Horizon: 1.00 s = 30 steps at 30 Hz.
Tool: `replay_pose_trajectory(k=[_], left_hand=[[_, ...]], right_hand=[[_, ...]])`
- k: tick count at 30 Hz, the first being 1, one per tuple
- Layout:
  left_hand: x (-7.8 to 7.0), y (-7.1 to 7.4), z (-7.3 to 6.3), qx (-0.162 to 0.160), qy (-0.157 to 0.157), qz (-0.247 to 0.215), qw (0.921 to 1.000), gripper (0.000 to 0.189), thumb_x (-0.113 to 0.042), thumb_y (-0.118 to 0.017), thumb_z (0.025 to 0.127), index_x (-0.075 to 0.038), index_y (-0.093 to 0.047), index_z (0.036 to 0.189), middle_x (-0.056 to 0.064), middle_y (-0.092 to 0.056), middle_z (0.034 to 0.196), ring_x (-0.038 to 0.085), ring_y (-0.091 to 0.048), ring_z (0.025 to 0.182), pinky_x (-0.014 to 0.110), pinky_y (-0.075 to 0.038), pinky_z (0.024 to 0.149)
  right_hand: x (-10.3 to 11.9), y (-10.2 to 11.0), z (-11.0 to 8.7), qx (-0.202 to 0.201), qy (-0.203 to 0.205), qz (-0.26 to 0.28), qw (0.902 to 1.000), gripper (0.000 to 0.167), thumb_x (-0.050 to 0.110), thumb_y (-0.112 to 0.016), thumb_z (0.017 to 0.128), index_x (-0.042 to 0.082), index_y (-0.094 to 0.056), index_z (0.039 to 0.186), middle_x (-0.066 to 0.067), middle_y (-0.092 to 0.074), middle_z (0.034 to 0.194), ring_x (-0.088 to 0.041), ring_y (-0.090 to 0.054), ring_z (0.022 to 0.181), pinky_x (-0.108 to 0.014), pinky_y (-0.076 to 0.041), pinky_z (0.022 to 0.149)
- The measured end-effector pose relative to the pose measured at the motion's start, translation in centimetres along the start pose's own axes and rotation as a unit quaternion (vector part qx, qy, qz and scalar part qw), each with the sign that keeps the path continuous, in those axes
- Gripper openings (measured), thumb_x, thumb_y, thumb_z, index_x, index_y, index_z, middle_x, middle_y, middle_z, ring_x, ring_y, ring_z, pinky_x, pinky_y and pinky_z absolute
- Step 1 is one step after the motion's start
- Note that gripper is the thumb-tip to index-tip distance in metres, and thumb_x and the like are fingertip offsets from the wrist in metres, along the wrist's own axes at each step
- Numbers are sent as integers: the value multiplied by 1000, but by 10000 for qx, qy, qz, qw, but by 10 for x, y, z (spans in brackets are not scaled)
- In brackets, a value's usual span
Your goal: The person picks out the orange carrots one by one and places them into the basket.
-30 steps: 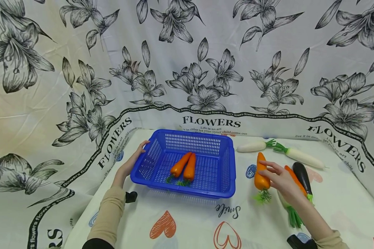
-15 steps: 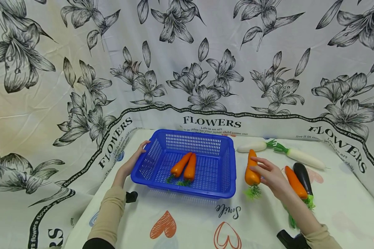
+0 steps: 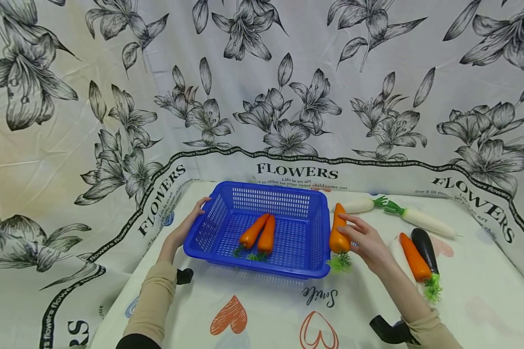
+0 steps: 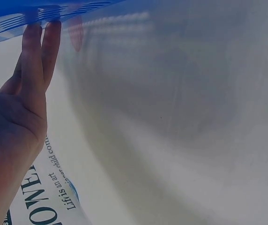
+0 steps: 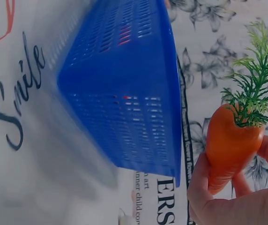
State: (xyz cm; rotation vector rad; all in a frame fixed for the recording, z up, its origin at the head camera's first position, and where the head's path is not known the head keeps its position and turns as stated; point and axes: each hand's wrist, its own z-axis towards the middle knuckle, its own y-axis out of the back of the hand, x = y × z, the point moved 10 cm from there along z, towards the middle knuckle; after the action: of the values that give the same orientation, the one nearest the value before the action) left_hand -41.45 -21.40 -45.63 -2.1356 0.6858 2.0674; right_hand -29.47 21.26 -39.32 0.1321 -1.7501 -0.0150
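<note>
Right hand (image 3: 367, 242) fingers around carrot (image 3: 338, 232), left hand (image 3: 188, 225) straight-fingered against basket (image 3: 262, 191) beside "FLOWERS" cloth (image 3: 297, 170)

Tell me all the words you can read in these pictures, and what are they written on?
"FLOWERS": big black letters on the backdrop cloth, repeated at left and right.
"Life is an art" and "let your inner child come out": small print under that word, only partly readable.
"flowers flowers...": tiny words along the black curved band.
"Smile": black script on the tablecloth, near the blue basket.
Nothing is written on the basket or the carrot.
</note>
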Motion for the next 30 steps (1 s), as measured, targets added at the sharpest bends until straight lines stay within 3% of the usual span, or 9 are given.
replay_pose_trajectory(k=[7,14,30], left_hand=[[1,-1,-1,43,67,-26,10000,51,-29,-21,100,-30,-10,150,10,2,159,40,-13,139,54,-18,106],[2,0,-1,18,68,-17,10000,50,-29,-20,101,-30,-10,150,9,4,159,40,-8,142,58,-13,107],[1,-1,-1,31,56,-42,10000,50,-30,-20,101,-31,-10,150,8,3,159,40,-11,140,56,-16,106]], right_hand=[[6,-12,5,131,2,140,9998,59,27,-54,95,8,-32,146,-15,-44,131,-9,-56,99,-25,-51,85],[7,-26,12,116,-56,261,9996,57,24,-55,94,8,-34,145,-19,-41,136,-13,-55,104,-30,-50,89],[4,-59,30,256,-65,456,9986,54,21,-54,95,12,-35,145,-20,-35,141,-30,-47,120,-38,-45,98]])
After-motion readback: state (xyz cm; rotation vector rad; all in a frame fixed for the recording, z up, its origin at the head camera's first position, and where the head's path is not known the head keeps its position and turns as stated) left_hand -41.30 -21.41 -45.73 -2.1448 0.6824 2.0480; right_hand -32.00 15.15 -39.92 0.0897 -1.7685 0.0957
